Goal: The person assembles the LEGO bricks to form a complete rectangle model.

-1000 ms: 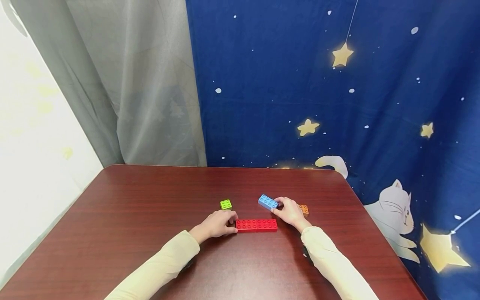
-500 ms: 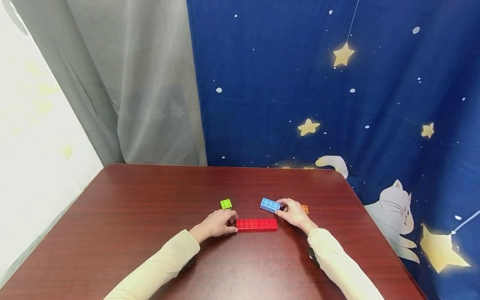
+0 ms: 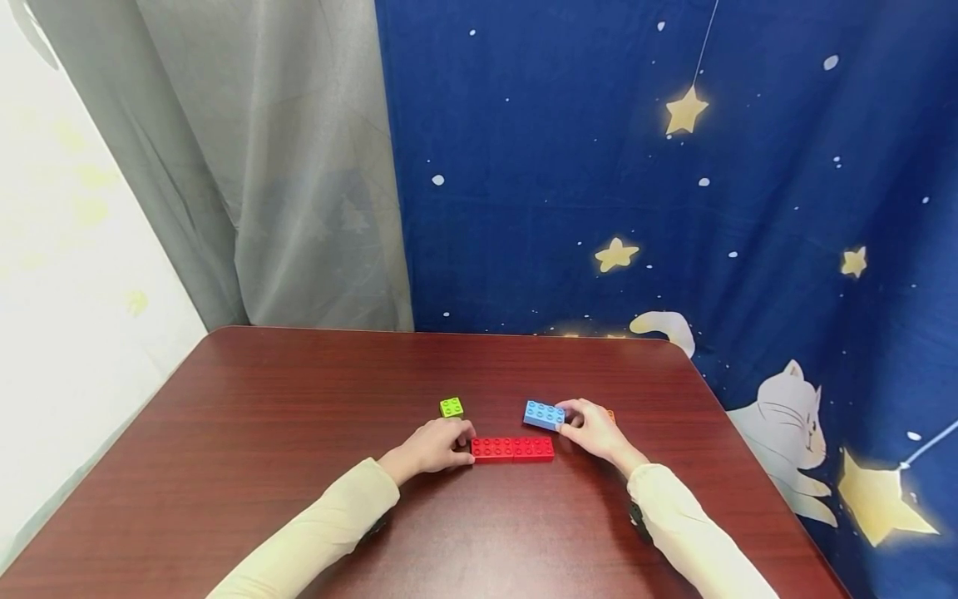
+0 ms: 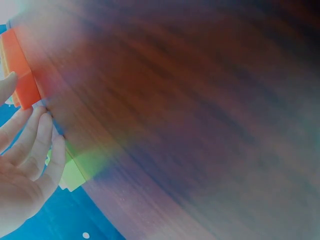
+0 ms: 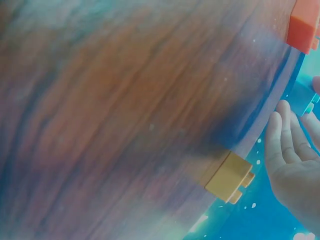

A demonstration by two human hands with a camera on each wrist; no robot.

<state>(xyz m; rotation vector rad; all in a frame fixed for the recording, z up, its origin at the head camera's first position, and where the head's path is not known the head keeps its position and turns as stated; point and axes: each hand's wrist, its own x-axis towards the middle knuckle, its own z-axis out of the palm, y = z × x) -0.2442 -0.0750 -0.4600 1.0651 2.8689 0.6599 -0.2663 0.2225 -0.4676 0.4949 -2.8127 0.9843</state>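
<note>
Two red bricks (image 3: 512, 449) lie end to end on the dark reddish-brown surface (image 3: 337, 374), studs up, with a thin seam between them. At their left end is the person's left hand (image 3: 430, 447), its grip pinching that end between thumb and forefinger; the other fingers curve beside it.

The right hand (image 3: 593, 428) is beyond and to the right of the red bricks. Its grip pinches the right end of a light blue brick (image 3: 543, 414) between thumb and fingertips. The blue brick sits just beyond the right half of the red bricks, slightly askew to them, studs up; whether it touches the surface cannot be told.

A small green brick (image 3: 451, 408) lies beyond the left end of the red bricks, near the left hand. A small orange brick (image 5: 227, 177) lies to their right and farther back, mostly hidden by the right hand in the head view. Behind the red bricks, past the surface, hang a grey curtain (image 3: 314, 166) and a blue curtain (image 3: 524, 166) with stars.
</note>
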